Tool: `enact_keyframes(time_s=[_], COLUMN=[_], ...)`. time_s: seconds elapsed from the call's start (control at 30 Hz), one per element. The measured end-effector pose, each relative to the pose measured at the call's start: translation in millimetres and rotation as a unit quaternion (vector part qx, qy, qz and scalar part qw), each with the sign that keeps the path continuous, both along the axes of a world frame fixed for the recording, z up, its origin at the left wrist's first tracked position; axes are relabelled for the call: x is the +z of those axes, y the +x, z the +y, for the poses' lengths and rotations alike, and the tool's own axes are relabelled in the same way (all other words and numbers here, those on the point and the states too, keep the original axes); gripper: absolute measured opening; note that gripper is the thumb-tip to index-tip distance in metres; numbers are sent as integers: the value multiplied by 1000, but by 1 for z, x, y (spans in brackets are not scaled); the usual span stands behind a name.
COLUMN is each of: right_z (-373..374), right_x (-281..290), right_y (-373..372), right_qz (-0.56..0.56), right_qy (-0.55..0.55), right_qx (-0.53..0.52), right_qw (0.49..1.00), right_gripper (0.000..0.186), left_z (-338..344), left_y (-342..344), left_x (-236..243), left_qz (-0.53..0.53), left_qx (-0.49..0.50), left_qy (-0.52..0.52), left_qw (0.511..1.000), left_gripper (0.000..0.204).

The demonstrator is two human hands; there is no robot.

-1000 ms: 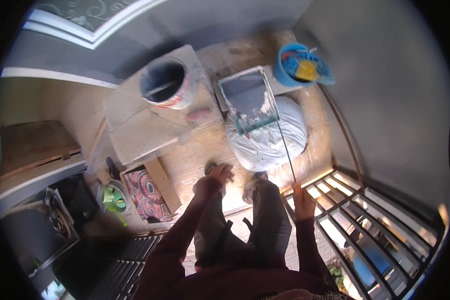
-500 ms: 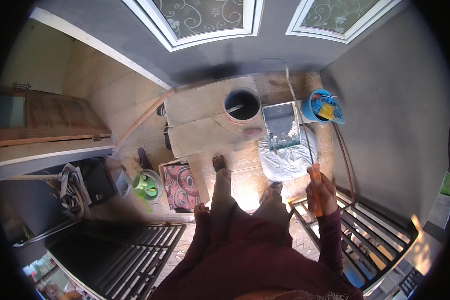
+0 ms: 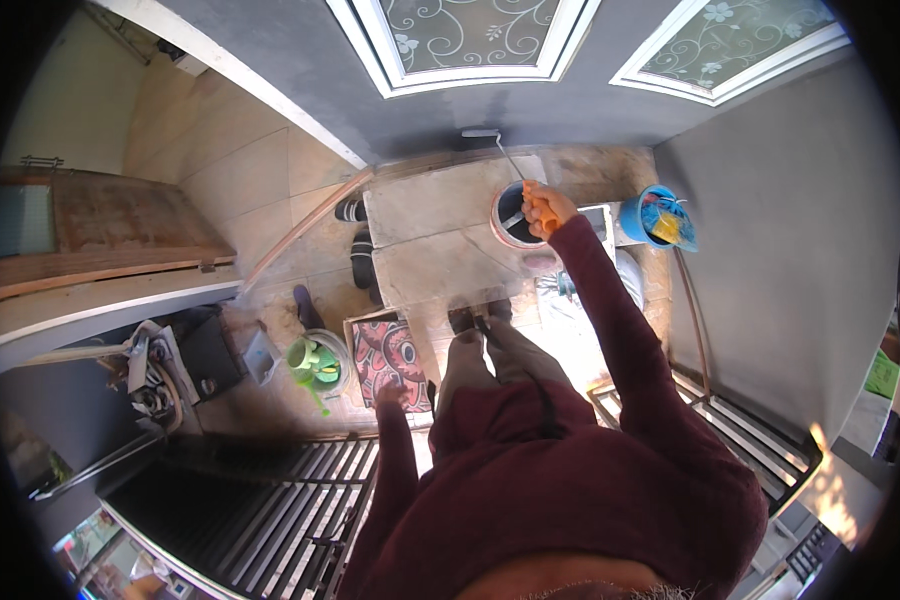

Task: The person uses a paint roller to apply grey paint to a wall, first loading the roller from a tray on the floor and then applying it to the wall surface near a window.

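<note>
My right hand (image 3: 547, 212) is closed around the orange handle of a paint roller (image 3: 511, 160), with the arm stretched forward above the paint bucket (image 3: 498, 235). The roller's narrow pale head lies close to the foot of the grey wall; whether it touches the wall I cannot tell. A flat stick leans inside the bucket, which holds dark paint. Beside it, the paint tray (image 3: 603, 222) is mostly hidden by my right forearm. My left hand (image 3: 392, 393) hangs low over a pink patterned mat (image 3: 378, 350), fingers loosely apart and holding nothing.
A blue bucket (image 3: 642, 222) with bags in it stands in the right corner. White sheeting (image 3: 630, 272) covers floor under my right arm. Left of me are a pail with green items (image 3: 332, 350) and sandals (image 3: 361, 257). Black metal gates (image 3: 270, 500) flank me.
My right hand has swung forward and left with the roller, from beside the gate to above the paint bucket. My feet have come together nearer the stone slab, and the view has shifted.
</note>
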State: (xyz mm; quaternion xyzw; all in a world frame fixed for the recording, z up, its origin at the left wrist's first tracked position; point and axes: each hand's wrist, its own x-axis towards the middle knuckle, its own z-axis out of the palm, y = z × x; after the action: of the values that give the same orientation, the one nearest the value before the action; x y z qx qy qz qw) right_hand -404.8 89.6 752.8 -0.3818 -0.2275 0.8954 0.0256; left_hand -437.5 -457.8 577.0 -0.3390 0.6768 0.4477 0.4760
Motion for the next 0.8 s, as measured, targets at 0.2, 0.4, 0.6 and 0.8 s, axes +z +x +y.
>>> enact_keyframes(time_s=[0.2, 0.4, 0.6, 0.8], right_z=[44, 68, 81, 78], right_x=[-66, -119, -144, -133], right_y=[-44, -75, -88, -85], right_qz=[-19, -57, -50, -55], right_qy=[8, -7, -12, -16], right_qx=[-16, -18, -28, -44], right_qw=[1000, 998, 998, 997], right_gripper=[14, 15, 18, 19], left_z=[-29, -10, 44, 26], left_y=[80, 157, 162, 174], left_x=[8, 52, 116, 79], left_qz=[-7, -18, 22, 21], left_qx=[31, -99, -159, 0], left_qy=[-39, -122, -144, -106], left_qw=[999, 987, 977, 994], left_gripper=[39, 39, 41, 39])
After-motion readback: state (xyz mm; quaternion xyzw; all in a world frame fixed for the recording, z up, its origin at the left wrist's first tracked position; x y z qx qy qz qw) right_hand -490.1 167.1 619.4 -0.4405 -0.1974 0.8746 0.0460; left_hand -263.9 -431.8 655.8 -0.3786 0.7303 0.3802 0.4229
